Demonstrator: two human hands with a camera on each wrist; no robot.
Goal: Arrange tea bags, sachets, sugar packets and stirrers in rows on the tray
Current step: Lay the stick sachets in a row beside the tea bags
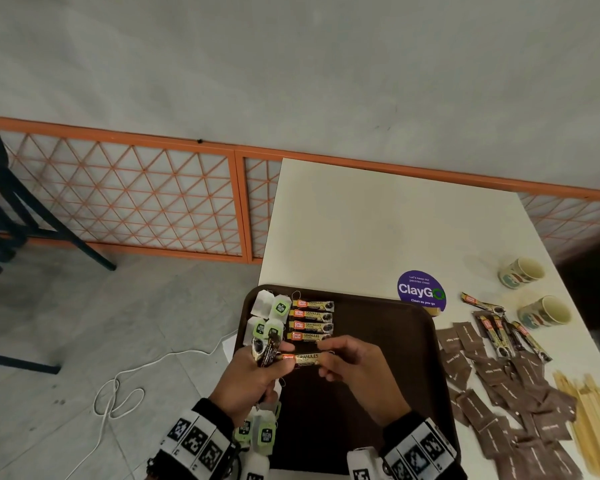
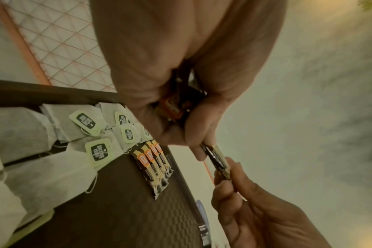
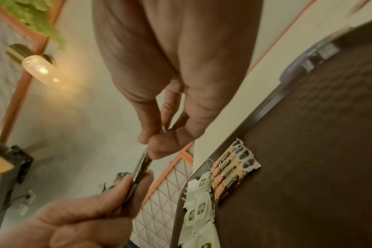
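Brown tray (image 1: 420, 358), sachet (image 1: 303, 359) between both hands

Reads "GRANULES" on the coffee sachets (image 1: 311, 320); "ClayGo", "Clean as you go" on the purple sticker (image 1: 421, 291) on the counter (image 1: 378, 220).

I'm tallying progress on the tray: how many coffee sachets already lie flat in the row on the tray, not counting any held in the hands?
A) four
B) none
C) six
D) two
A: four coffee sachets lie side by side on the tray next to the tea bags, while both hands hold a fifth sachet above it.
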